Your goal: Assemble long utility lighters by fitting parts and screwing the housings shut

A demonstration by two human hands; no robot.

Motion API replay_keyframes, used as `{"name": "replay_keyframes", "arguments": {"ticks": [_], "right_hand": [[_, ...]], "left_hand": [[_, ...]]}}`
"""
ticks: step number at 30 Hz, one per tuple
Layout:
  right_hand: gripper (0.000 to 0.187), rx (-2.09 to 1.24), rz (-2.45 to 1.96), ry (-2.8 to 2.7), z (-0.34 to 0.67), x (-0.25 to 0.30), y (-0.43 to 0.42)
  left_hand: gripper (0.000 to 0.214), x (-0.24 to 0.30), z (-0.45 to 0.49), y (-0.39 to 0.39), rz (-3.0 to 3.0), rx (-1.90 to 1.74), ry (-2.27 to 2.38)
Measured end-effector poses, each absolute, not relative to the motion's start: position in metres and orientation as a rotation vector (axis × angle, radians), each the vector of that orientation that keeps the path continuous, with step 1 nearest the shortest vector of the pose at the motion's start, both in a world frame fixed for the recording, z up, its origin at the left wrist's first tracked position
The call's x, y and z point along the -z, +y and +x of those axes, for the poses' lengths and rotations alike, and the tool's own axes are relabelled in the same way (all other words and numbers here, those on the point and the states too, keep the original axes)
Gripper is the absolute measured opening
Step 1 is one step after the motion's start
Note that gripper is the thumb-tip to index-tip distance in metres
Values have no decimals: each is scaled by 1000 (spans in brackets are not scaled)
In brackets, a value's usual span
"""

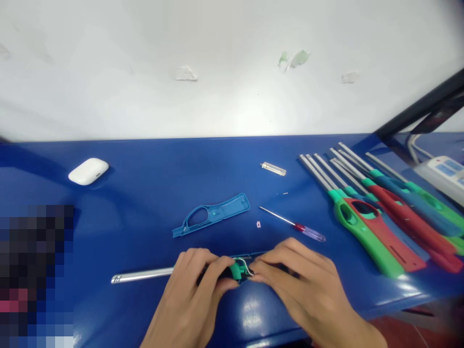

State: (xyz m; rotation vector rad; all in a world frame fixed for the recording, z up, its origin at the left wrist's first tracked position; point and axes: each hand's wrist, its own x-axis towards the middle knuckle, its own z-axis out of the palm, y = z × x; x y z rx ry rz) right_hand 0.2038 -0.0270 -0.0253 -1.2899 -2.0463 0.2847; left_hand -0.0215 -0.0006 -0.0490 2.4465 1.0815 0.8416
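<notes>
The opened blue lighter (244, 255) lay at lower centre of the frame, long axis nearly left-to-right, metal tube (145, 275) pointing left. The left hand (197, 278), nearer the tube, gripped its body beside the green piece (237, 270); the right hand (302, 275) pinched it by the white wire (247, 265).

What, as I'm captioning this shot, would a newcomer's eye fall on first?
Probably the red, green and blue lighters, bunched at the right of the blue table. Then the left hand and right hand, at an opened lighter in the lower middle. The white case stands out at left.
</notes>
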Motion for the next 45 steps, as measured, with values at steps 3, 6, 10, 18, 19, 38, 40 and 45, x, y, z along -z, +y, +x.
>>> {"name": "replay_keyframes", "arguments": {"ticks": [3,6,10,18,19,38,40,45], "right_hand": [[12,-360,-1285,-2000,205,29,-29],[17,-395,-1275,-1988,206,32,-29],[19,-410,-1239,-1958,206,33,-28],[14,-215,-1240,-2031,204,35,-31],[15,-173,-1240,-2055,204,35,-33],[23,-111,-1410,-2029,203,40,-54],[22,-109,-1397,-2024,203,42,-53],[20,-158,-1378,-2055,206,42,-45]], "left_hand": [[16,51,-23,-2,2447,-837,1072],[16,53,-23,-2,2465,-840,1054],[17,52,-24,-2,2503,-786,1042],[17,54,-24,-1,2527,-784,1024],[18,54,-24,-2,2525,-756,1033],[29,53,-27,-4,2512,-840,1068],[31,53,-28,-5,2614,-834,1073],[35,57,-37,-12,2763,-685,1104]]}}
